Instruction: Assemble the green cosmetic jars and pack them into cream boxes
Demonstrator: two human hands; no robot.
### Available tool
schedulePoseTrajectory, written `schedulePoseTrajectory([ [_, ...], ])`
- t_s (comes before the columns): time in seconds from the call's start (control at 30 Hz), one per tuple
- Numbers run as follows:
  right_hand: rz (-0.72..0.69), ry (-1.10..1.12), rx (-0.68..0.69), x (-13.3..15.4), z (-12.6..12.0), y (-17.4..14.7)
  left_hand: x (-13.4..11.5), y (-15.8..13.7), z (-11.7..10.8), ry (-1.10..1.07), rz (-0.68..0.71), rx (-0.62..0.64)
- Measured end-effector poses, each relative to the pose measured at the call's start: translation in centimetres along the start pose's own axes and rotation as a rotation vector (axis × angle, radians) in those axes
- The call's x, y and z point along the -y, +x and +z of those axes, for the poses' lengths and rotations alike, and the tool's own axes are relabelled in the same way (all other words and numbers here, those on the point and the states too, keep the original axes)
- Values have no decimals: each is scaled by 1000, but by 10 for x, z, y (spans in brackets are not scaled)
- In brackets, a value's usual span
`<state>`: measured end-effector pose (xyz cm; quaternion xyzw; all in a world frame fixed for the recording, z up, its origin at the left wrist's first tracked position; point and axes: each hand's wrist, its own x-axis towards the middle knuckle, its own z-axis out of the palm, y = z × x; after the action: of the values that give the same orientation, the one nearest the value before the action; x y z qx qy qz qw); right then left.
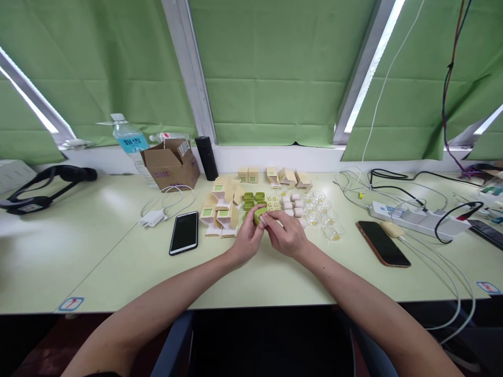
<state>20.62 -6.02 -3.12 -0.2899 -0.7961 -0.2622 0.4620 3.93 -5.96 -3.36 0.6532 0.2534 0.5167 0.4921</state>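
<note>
Both hands meet over the table [275, 285], about midway between its near and far edges. The left hand [247, 239] is wrapped around a green container [258, 214]; the right hand [290, 234] has fingertips pinched on a small pale piece [262, 221], right up against that container! Just beyond, more green cups [260, 196] sit in rows, pale rounded pieces [298, 212] to their right, then clear domes [313, 218]. Opened cartons [227, 220] stand to the left, and behind, more small boxes [287, 177] line up near the far edge.
</note>
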Motion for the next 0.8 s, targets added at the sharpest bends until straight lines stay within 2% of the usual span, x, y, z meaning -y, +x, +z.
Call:
schedulePoseTrajectory([
  [0.2, 55, 76, -3, 5, -2, 6, -2, 3, -2, -241, -53, 145],
  [0.33, 83, 128, 6, 11, -3, 7, 3, 8, -4, -243, -91, 84],
  [0.47, 201, 168, 91, 10, -2, 4, 3, 10, -7, -228, -145, 23],
  [0.6, 290, 224, 150, 3, 1, -2, 1, 9, -7, -256, -139, 48],
  [0.8, 276, 186, 132, -2, 1, -4, -1, 10, -6, -237, -140, 55],
])
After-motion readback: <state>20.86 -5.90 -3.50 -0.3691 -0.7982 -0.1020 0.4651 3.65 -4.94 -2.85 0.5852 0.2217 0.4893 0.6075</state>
